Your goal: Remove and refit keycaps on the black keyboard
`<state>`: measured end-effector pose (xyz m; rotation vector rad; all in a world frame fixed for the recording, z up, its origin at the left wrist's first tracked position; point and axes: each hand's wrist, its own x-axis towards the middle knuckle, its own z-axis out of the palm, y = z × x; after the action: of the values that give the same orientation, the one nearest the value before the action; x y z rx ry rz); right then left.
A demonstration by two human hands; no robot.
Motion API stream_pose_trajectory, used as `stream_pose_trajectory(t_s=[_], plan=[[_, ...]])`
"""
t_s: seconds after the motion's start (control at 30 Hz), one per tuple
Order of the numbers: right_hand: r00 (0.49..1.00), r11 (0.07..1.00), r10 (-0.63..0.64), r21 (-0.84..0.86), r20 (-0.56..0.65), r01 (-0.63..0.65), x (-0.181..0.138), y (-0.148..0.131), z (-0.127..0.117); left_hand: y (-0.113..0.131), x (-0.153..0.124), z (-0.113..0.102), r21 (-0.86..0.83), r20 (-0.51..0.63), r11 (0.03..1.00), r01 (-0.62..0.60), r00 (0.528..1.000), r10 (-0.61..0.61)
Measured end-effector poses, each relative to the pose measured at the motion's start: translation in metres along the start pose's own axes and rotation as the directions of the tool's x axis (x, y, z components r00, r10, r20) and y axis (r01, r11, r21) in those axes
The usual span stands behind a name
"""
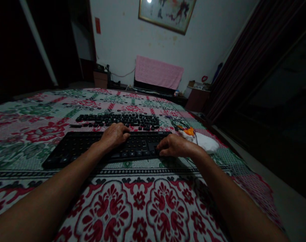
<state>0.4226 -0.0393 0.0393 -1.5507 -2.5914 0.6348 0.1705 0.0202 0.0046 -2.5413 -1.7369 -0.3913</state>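
A black keyboard (132, 144) lies on the patterned bedspread, many of its key positions bare and only some keys in place, several along the near row. Across its upper middle rests my left hand (114, 136), fingers bent over toward the far edge and thumb on the key area. At the keyboard's right end, my right hand (173, 145) has thumb and fingers closed together low over the number-pad side. What sits between those fingertips is dark and too small to make out. Loose black keycaps (117, 118) are spread in rows just beyond the keyboard.
Right of the keyboard lie a white cloth or bag (207, 144), an orange item (189, 130) and a dark coiled cable (176, 122). The flowered bedspread (140, 201) covers the bed, whose right edge drops to the floor. A pink towel (158, 72) hangs at the far wall.
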Motion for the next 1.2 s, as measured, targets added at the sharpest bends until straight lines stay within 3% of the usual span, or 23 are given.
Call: stream_pose_trajectory(t_s=[0.4, 1.2], plan=[[0.998, 0.998, -0.064, -0.009, 0.013, 0.064, -0.003, -0.0053, -0.0029, 0.0012, -0.0005, -0.0021, 0.003, 0.001, 1.0, -0.018, 1.0, 0.018], [0.999, 0.998, 0.0, -0.063, -0.037, -0.002, -0.005, -0.0097, -0.0025, 0.0011, -0.001, -0.0013, 0.015, 0.005, 1.0, -0.009, 1.0, 0.009]])
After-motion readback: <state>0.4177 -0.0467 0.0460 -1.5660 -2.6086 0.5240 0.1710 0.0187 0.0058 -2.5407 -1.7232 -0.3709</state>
